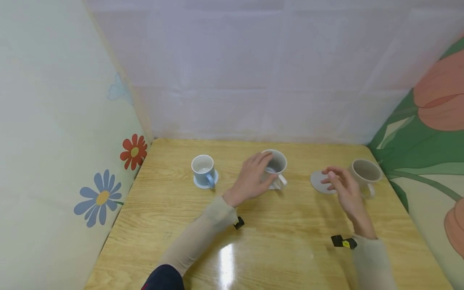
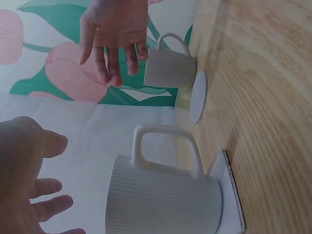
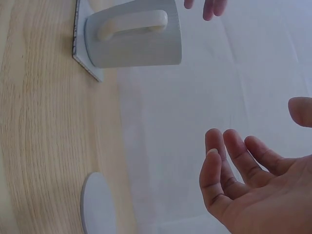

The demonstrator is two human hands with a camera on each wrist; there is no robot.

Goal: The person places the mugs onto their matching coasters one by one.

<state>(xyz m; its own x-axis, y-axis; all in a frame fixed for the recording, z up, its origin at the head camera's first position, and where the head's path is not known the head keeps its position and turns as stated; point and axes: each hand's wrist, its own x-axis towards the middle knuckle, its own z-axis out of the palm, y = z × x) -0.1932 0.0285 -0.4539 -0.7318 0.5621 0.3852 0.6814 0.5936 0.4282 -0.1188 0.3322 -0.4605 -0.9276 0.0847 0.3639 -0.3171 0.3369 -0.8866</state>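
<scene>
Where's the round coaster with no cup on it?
In the head view, the bare round coaster lies right of centre, between the middle mug and the rightmost mug, near the right hand.

A yellow wood-grain table point(image 1: 282, 241) across the head view's lower half directly bears a pale-blue round coaster point(image 1: 216, 176) centre-left, a white square-cornered coaster point(image 2: 233, 209) near centre, a grey round coaster point(image 1: 319, 183) and whitish handled mug point(image 1: 366, 172) right.
</scene>
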